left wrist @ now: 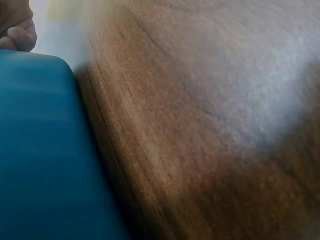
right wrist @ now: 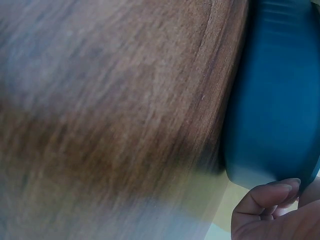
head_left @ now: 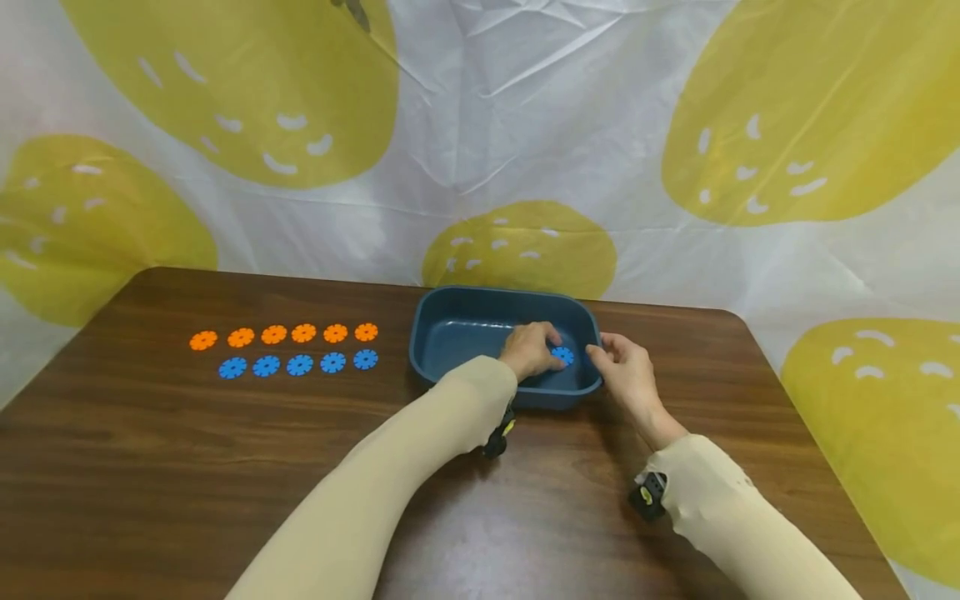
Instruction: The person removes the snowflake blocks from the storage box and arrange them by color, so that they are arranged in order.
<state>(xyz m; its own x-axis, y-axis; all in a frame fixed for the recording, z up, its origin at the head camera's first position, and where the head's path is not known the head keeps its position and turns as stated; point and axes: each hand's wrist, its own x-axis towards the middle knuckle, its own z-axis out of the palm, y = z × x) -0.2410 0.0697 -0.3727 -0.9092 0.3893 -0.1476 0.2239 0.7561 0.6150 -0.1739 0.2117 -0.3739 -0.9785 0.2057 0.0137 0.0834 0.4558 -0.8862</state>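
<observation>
A blue-grey plastic basin (head_left: 457,333) stands on the wooden table near its back edge. My left hand (head_left: 528,348) reaches over the front rim into it, and its thumb and index finger pinch a blue notched disc (head_left: 562,357) at the right end. With fingers and thumb, my right hand (head_left: 626,371) grips the basin's right rim. In the right wrist view this hand (right wrist: 270,212) shows curled at the end of the basin's wall (right wrist: 275,100). The left wrist view shows the basin's outer wall (left wrist: 40,150), while the left hand's fingertips are hidden there.
Left of the basin lie two rows of notched discs, several orange ones (head_left: 273,334) behind and several blue ones (head_left: 299,365) in front. A white cloth (head_left: 525,125) with yellow shapes hangs behind the table (head_left: 225,467).
</observation>
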